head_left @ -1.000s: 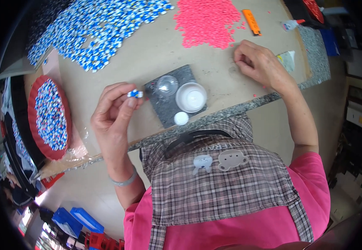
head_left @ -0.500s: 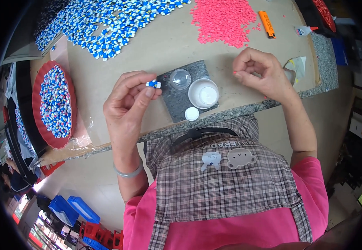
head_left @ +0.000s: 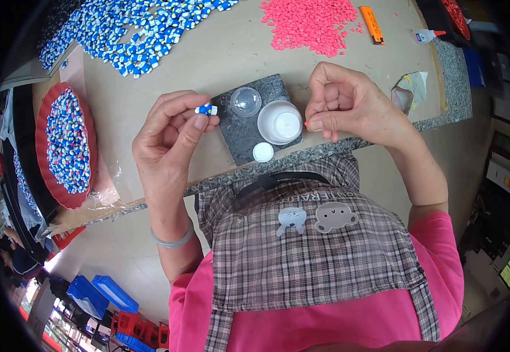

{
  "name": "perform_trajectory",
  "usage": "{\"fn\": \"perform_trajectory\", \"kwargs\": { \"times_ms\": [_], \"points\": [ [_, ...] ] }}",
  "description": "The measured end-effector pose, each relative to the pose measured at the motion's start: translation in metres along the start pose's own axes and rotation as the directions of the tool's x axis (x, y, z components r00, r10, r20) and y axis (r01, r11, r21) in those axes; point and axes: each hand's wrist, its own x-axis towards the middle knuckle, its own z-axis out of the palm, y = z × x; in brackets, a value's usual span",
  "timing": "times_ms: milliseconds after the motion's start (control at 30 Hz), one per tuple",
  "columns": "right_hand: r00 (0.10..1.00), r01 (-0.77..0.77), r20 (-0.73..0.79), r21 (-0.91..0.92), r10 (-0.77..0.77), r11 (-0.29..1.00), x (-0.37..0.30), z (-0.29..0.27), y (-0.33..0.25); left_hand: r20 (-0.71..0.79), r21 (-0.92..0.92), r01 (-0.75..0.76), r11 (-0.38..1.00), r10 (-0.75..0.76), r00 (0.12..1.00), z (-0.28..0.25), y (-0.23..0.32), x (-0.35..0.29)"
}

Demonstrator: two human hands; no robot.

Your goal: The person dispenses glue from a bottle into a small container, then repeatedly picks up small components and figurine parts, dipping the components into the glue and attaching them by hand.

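Note:
Between the thumb and fingertips of my left hand (head_left: 170,132) is a small blue-and-white piece (head_left: 206,110) with a touch of yellow. My right hand (head_left: 355,108) pinches a tiny pinkish-red piece (head_left: 306,125) just right of a white cup (head_left: 263,130). That cup stands on a dark stone slab (head_left: 240,141), with a clear round dome (head_left: 245,102) behind it and a white round cap (head_left: 263,152) in front. Farther back lie a wide spread of blue-and-white pieces (head_left: 140,41) and a heap of small pink pieces (head_left: 311,23).
A red fluted tray (head_left: 42,141) full of blue-and-white pieces stands at the left. Beyond my right hand are an orange box-like item (head_left: 372,25), a small glue bottle (head_left: 425,36) and a crumpled wrapper (head_left: 412,91). The stone table edge (head_left: 325,146) runs before me.
My right hand has moved left and nearer to me, toward the cup, still pinching the tiny piece. My left hand keeps its hold. The whole view has shifted slightly.

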Motion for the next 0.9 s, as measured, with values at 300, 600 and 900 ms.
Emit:
{"fn": "perform_trajectory", "kwargs": {
  "times_ms": [300, 600, 900],
  "points": [
    [0.998, -0.024, -0.053, -0.105, 0.019, 0.994, -0.001, 0.010, -0.008, -0.016, -0.027, -0.026, 0.999, 0.025, 1.000, -0.001, -0.001, -0.002],
    [0.993, -0.034, -0.119, -0.278, 0.001, 0.960, -0.002, 0.019, -0.016, 0.003, -0.043, -0.040, 0.998, 0.040, 0.999, -0.003, 0.000, -0.003],
    [0.980, 0.057, -0.146, -0.452, -0.137, 0.890, -0.001, 0.023, -0.014, 0.009, -0.037, -0.026, 0.999, 0.026, 1.000, 0.003, 0.008, -0.006]
  ]
}}
